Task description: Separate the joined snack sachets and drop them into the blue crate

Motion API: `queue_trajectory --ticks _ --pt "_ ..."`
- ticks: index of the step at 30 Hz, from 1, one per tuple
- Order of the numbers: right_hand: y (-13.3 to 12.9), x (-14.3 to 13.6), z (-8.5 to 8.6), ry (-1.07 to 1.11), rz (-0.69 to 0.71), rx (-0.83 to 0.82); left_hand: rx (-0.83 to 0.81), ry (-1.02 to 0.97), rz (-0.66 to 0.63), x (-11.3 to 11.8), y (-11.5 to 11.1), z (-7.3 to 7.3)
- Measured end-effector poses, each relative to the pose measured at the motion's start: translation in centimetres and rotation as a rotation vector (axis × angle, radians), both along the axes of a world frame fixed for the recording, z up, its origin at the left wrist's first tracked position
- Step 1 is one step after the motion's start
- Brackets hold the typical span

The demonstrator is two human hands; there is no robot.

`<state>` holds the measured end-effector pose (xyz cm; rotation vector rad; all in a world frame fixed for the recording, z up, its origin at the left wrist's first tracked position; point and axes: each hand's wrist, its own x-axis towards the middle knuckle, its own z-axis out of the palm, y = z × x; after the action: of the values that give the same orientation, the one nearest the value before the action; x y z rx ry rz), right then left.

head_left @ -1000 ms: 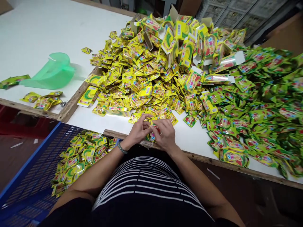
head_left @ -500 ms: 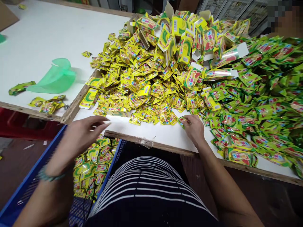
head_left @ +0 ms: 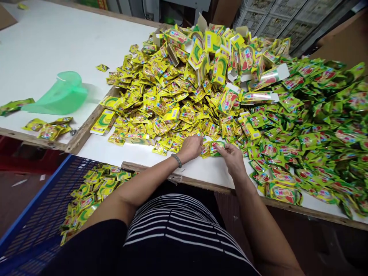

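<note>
Yellow packets [head_left: 161, 96] and green packets [head_left: 316, 130]: thin, crinkled plastic-looking film, glossy with bright highlights; boxes [head_left: 220, 68] of smooth printed card, slight sheen outside, matt on the bare inner flaps. Tabletop [head_left: 57, 42] smooth, low sheen, edged with rough, matt wooden strips [head_left: 91, 119]; scoop [head_left: 59, 99] of smooth translucent plastic. Basket [head_left: 37, 212] of lattice plastic; shirt [head_left: 146, 260] of matt cloth; bracelet [head_left: 177, 160] beaded, finish too small to judge.

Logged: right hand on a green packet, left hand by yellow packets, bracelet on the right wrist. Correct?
Wrong wrist: the head view shows the bracelet on the left one. The rest stands: right hand on a green packet, left hand by yellow packets.
</note>
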<state>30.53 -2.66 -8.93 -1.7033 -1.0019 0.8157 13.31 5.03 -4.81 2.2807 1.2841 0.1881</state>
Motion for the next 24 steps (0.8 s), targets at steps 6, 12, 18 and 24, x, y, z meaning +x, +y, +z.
queue_trajectory --ticks 6,12,18,24 --pt "1.0 -2.8 0.6 0.336 0.090 0.036 -0.324 -0.523 0.145 -2.1 0.3 -0.7" --pt "-0.3 -5.7 2.3 0.435 0.093 0.082 -0.641 -0.938 0.222 -4.2 -2.5 -0.9" --pt "-1.7 -6.6 3.2 0.497 0.087 0.029 -0.027 -0.606 0.237 -12.4 -3.7 3.6" --pt "-1.9 -7.1 2.0 0.482 0.036 0.048 0.408 0.164 0.170 -21.1 -1.1 5.2"
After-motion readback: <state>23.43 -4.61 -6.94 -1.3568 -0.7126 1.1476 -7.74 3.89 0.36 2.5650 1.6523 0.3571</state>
